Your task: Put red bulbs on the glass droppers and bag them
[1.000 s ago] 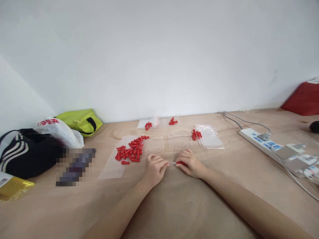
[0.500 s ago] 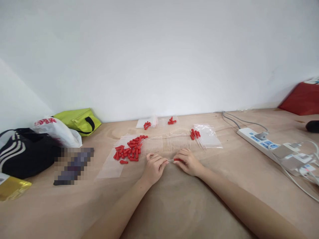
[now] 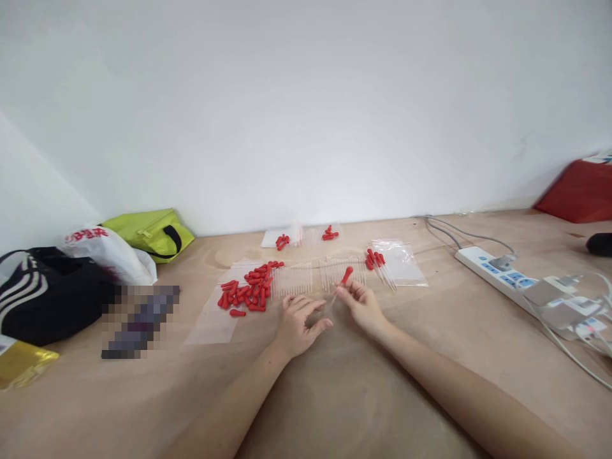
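Head view, red bulb [image 3: 348, 274] beyond right grip [image 3: 365, 308]

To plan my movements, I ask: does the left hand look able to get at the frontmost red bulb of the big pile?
Probably yes: the left hand looks empty, and nothing tall seems to stand between it and the frontmost red bulb.

Bulbs [image 3: 255, 280] lie left of the tube rows [image 3: 292, 279].
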Demonstrator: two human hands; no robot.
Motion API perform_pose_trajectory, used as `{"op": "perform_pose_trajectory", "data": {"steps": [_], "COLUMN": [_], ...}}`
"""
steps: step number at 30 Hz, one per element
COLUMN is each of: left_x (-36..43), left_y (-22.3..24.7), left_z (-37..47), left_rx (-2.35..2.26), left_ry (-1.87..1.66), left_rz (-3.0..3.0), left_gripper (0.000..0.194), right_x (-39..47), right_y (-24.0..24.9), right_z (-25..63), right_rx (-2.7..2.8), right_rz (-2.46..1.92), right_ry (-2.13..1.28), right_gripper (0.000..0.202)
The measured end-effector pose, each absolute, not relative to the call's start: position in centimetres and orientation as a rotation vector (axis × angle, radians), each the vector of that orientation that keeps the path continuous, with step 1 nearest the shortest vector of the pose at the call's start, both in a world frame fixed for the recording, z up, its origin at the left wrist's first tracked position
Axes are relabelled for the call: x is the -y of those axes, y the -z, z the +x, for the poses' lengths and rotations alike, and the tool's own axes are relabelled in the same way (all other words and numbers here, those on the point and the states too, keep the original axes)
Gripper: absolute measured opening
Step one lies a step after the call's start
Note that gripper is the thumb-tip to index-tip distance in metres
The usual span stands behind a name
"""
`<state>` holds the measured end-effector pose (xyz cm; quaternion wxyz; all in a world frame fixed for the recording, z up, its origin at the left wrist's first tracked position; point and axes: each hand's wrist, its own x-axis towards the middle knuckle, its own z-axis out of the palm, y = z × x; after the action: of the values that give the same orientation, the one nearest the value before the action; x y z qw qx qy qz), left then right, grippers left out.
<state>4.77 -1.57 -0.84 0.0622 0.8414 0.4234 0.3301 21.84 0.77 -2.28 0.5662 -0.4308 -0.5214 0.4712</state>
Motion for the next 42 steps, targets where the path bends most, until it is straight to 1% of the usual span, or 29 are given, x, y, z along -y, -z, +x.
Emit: {"op": "perform_pose_trajectory", "data": {"steps": [2, 4, 6, 9, 11, 14, 19, 26, 32, 36, 40, 42], "left_x": [1.6, 1.5, 1.4, 1.1, 1.0, 0.9, 1.0, 1.1, 1.1, 0.6, -1.3, -2.5], "left_y": [0.8, 0.9, 1.3, 1.9, 2.2, 2.2, 2.1, 2.1, 2.0, 1.7, 0.8, 0.3], "left_z": [4.8, 4.8, 4.9, 4.9, 4.8, 4.8, 4.8, 4.7, 4.8, 4.7, 4.9, 5.3], "left_rx": [-1.415, -1.562, -1.676, -1.770, -1.788, -1.788, -1.780, -1.779, -1.767, -1.812, -1.962, -2.022], "left_ry": [-1.001, -0.969, -0.892, -0.767, -0.706, -0.647, -0.630, -0.624, -0.655, -0.733, -0.757, -0.726], "left_rz": [2.557, 2.564, 2.564, 2.554, 2.547, 2.538, 2.521, 2.512, 2.495, 2.438, 2.385, 2.358], "left_gripper": [0.023, 0.020, 0.021, 0.025, 0.026, 0.027, 0.028, 0.027, 0.026, 0.027, 0.022, 0.020], "right_x": [-2.4, -4.0, -5.0, -5.6, -5.7, -5.8, -6.0, -6.7, -7.0, -5.5, -2.4, -0.9], "right_y": [1.6, 1.0, 0.8, 1.5, 2.3, 3.0, 2.8, 2.7, 2.7, 2.3, 2.2, 2.5], "right_z": [24.4, 27.4, 30.2, 32.4, 32.7, 32.3, 31.7, 30.3, 29.7, 28.8, 27.1, 26.4], "right_rx": [1.241, 1.296, 1.326, 1.317, 1.331, 1.385, 1.436, 1.714, 1.708, 1.663, 1.942, 2.042], "right_rz": [-1.161, -1.368, -1.637, -1.844, -1.906, -1.956, -1.940, -1.904, -1.899, -1.678, -1.286, -1.168], "right_ry": [-0.919, -0.629, -0.376, -0.183, -0.159, -0.157, -0.080, 0.142, 0.210, 0.190, -0.007, -0.079], "right_gripper": [0.039, 0.038, 0.039, 0.046, 0.046, 0.038, 0.030, 0.025, 0.024, 0.028, 0.022, 0.018]}}
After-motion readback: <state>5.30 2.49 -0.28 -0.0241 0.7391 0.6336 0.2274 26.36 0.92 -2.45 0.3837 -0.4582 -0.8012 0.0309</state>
